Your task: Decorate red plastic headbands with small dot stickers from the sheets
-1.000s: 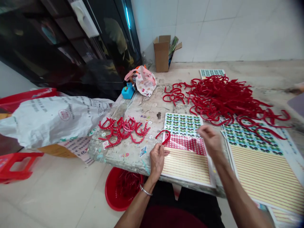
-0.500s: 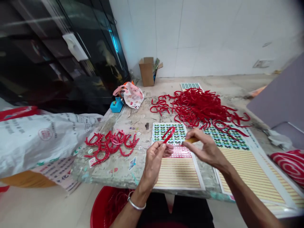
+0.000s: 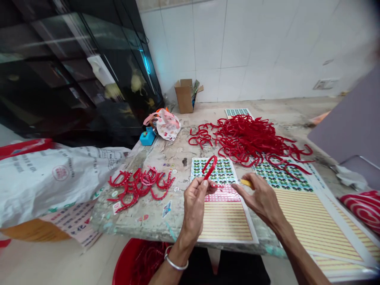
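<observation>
My left hand (image 3: 194, 198) pinches one end of a curved red band (image 3: 211, 168), whose loop rises above the fingertips. To its right, my right hand (image 3: 261, 196) is curled round a small yellow tool (image 3: 247, 183), with its index finger or thumb pointing toward the left hand. Both hands hover over a printed sticker sheet (image 3: 227, 221) with blue-green, pink and yellow striped parts. A large pile of red bands (image 3: 249, 134) lies behind the hands. The smaller pile of red bands with pale dots (image 3: 139, 184) is at the left.
More sticker sheets (image 3: 314, 221) lie at the right. At the back stand a cardboard box (image 3: 184, 97), a blue container (image 3: 147, 137) and a patterned bag (image 3: 168, 126). A red tub (image 3: 126, 263) sits below the table edge; a white sack (image 3: 59, 178) is at far left.
The camera view has shifted slightly, so the table appears lower. My right hand has moved a little right and down, away from the red band, which my left hand still holds.
</observation>
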`<control>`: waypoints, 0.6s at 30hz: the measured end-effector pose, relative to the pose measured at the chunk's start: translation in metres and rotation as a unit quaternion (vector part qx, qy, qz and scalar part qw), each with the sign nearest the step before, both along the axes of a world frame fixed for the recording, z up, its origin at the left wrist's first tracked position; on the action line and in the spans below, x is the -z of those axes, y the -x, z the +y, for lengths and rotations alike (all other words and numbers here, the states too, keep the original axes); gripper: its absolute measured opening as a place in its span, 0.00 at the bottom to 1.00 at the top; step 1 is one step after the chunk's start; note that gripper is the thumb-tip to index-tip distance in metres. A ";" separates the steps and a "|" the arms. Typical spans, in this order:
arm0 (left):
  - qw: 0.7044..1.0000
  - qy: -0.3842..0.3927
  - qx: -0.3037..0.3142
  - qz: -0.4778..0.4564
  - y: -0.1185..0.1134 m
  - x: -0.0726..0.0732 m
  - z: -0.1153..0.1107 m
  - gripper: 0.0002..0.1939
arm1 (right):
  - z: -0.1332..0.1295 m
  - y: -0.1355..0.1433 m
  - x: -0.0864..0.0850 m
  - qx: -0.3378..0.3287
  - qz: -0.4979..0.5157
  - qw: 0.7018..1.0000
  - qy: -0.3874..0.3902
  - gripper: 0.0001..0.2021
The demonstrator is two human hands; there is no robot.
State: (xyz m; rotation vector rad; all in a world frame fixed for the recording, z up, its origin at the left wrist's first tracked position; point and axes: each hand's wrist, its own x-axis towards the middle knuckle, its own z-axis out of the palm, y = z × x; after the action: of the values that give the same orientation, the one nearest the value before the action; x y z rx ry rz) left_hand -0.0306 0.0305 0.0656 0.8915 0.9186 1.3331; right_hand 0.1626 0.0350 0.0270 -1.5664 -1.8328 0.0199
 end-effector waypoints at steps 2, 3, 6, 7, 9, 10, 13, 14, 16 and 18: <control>0.999 0.000 0.006 -0.039 -0.001 -0.005 0.003 0.08 | -0.009 -0.016 0.035 0.046 0.049 0.997 0.046 0.13; 0.998 0.002 0.012 -0.056 -0.002 -0.007 0.004 0.07 | -0.015 -0.023 0.050 0.067 0.058 0.995 0.055 0.14; 0.996 0.008 0.030 -0.086 -0.008 -0.010 0.005 0.07 | -0.033 -0.024 0.068 0.116 0.100 0.987 0.051 0.18; 0.995 0.009 0.034 -0.091 -0.011 -0.010 0.004 0.06 | -0.038 -0.017 0.064 0.110 0.148 0.981 0.057 0.19; 0.995 0.010 0.040 -0.093 -0.017 -0.009 0.001 0.06 | -0.044 0.004 0.045 0.050 0.307 0.944 0.110 0.16; 0.995 0.012 0.042 -0.091 -0.020 -0.008 0.000 0.06 | -0.045 0.017 0.033 0.002 0.403 0.901 0.157 0.15; 0.997 0.015 0.043 -0.069 -0.024 -0.005 -0.006 0.07 | -0.039 0.052 0.004 -0.090 0.625 0.745 0.217 0.16; 0.997 0.015 0.043 -0.059 -0.024 -0.003 -0.008 0.07 | -0.036 0.059 -0.002 -0.100 0.670 0.704 0.214 0.16; 0.998 0.016 0.037 -0.040 -0.021 0.000 -0.011 0.08 | -0.029 0.067 -0.005 -0.097 0.727 0.651 0.195 0.13; 0.999 0.023 0.029 -0.029 -0.018 0.004 -0.013 0.08 | -0.025 0.068 -0.003 -0.079 0.744 0.640 0.176 0.10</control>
State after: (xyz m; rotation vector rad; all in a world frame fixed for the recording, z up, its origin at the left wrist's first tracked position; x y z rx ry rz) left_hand -0.0125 0.0172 0.0613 0.8337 0.8701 1.2763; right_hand 0.0948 0.0097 0.0305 -0.8852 -0.5351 1.3849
